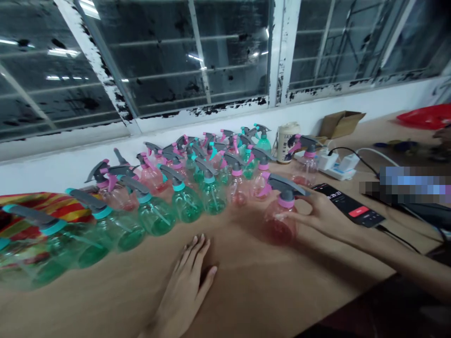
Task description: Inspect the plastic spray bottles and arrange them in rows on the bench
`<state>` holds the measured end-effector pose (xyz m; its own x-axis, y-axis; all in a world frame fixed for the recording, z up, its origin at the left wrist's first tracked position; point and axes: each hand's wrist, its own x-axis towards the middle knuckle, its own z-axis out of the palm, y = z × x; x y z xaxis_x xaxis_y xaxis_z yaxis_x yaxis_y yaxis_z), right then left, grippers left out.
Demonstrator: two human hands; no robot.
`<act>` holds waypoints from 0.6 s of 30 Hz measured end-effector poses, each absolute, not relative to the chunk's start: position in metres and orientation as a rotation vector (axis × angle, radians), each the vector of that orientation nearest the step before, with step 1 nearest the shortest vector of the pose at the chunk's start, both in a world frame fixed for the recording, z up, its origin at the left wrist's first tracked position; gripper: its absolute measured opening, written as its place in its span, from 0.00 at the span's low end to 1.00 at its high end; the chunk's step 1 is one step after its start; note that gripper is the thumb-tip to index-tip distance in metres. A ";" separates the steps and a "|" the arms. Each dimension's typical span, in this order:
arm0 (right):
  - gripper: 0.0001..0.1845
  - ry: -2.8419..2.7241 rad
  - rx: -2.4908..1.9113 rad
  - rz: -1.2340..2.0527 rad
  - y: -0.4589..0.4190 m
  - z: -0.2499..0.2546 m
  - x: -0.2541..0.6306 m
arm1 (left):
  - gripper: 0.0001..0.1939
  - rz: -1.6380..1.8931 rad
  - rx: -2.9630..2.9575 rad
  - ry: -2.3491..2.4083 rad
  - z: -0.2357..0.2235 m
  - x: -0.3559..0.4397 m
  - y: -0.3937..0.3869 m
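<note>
My right hand (313, 211) grips a pink spray bottle (282, 227) with a grey trigger head and pink collar; it stands at the right, close to the tabletop. Whether its base touches the table I cannot tell. Flat on the brown tabletop (246, 291) lies my left hand (190, 277), fingers stretched out, holding nothing. Beyond it runs a front row of green spray bottles with turquoise collars, among them one green spray bottle (186, 206) nearest its fingertips. Pink spray bottles, such as one pink spray bottle (237, 190), crowd in behind and beside them.
Right of my right hand lies a phone (348, 204) with a cable. Behind it are a power strip (338, 171) with plugs, a paper cup (287, 143) and an open cardboard box (341, 124). A red and yellow striped cloth (66, 209) lies at left. Windows line the wall.
</note>
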<state>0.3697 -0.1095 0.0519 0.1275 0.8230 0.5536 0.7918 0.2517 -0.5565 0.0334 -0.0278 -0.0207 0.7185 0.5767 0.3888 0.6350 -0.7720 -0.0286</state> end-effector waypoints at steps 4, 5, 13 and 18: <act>0.19 -1.689 -1.726 -0.054 -0.109 0.047 0.417 | 0.26 -0.598 -2.760 -0.986 -0.023 0.031 -0.025; 0.20 -1.675 -1.765 -0.064 -0.107 0.046 0.427 | 0.26 -0.606 -2.756 -0.990 -0.024 0.031 -0.024; 0.21 -1.523 -1.771 -0.114 -0.067 0.039 0.469 | 0.28 -0.616 -2.761 -1.023 -0.034 0.023 -0.015; 0.21 -1.462 -1.761 -0.154 -0.040 0.035 0.473 | 0.29 -0.611 -2.778 -1.061 -0.031 0.021 -0.017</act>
<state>0.4731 -0.0405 0.0347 0.3173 0.7628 0.5634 0.8633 0.0136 -0.5046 0.0213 -0.0166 -0.0312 0.6757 0.6165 0.4040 0.6589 -0.7509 0.0438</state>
